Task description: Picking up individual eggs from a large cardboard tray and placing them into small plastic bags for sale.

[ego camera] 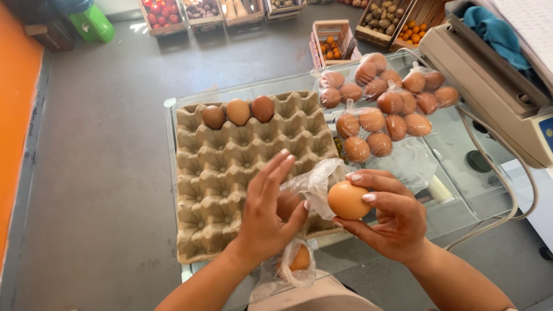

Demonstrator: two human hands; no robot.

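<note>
At the near right corner of the grey egg tray, the right hand pinches a brown egg between thumb and fingertips, holding it in the air just off the tray's edge. The left hand hovers over the same corner with fingers stretched upward, its thumb and palm gathering the mouth of a thin clear plastic bag; the egg touches the bag's crumpled rim. The bag hangs below the tray's near edge, and at least one more egg shows through its lower part. Along the tray's far row sit three brown eggs, side by side; the other cups show bare. Just right of the tray, on the glass counter, lie several tied clear bags of brown eggs, touching one another. Further right of the tray stands a beige weighing scale with a blue cloth on it. Beyond the tray's far side, on the floor, wooden crates of fruit and vegetables stand.
</note>
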